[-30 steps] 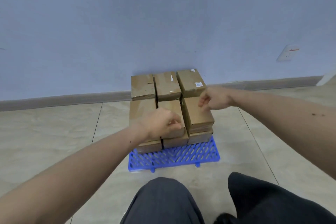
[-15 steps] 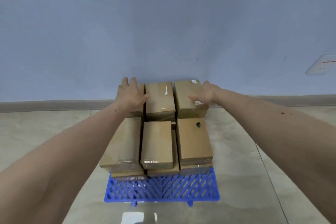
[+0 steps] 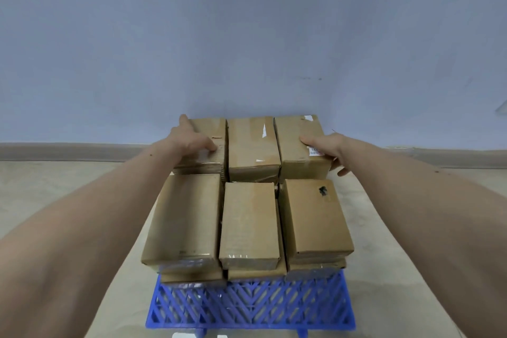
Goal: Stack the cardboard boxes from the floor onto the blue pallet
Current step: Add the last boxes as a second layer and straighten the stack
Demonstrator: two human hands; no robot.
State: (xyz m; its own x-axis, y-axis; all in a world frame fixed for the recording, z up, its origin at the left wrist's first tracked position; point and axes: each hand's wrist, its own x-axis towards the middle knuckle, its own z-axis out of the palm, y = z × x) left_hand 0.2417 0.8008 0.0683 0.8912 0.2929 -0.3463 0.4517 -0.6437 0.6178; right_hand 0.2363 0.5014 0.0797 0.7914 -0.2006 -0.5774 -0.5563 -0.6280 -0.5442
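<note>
Both hands (image 3: 192,140) (image 3: 326,148) on far boxes (image 3: 253,143) atop blue pallet (image 3: 251,307).

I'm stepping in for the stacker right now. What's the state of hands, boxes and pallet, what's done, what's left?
Left hand: open, on the far left box, fingers over its outer side.
Right hand: open, against the far right box.
Boxes: six on top in two rows, more beneath, all on the blue pallet.
Done: stack built.
Left: likely only squaring the far row; no floor boxes in view.
</note>
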